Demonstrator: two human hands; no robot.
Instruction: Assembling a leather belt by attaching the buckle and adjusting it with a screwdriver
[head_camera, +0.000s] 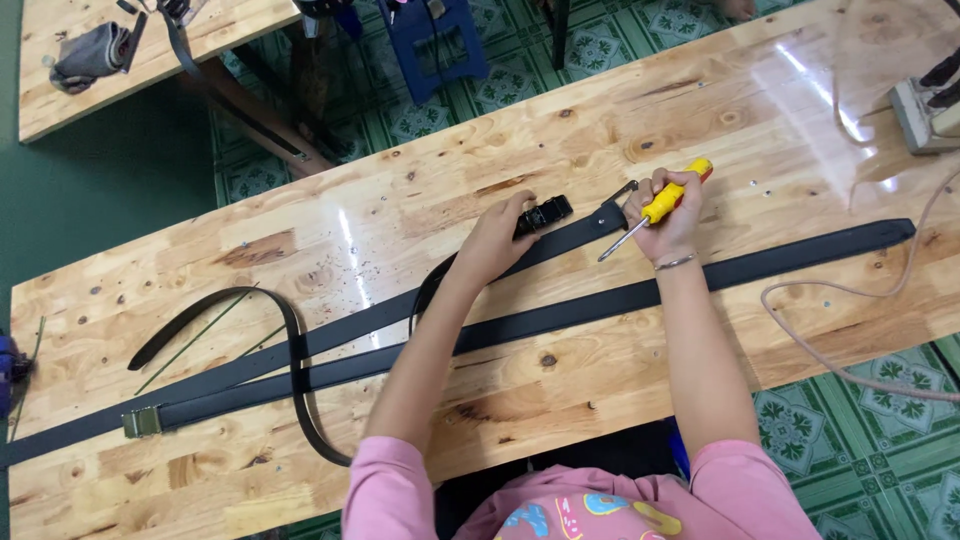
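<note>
The right hand (665, 215) is wrapped tight around a yellow-handled screwdriver (655, 208), its tip touching the end of a black belt (560, 238). The left hand (497, 238) presses flat on that belt, just beside the black buckle (545, 213). The buckle looks not fixed on yet. A second belt (760, 265) waits nearer the person.

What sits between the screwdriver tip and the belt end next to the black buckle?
Nothing visible. The right hand holds the yellow-handled screwdriver with its tip just right of the belt end, bare wood between them. The left hand presses the belt near the black buckle.
</note>
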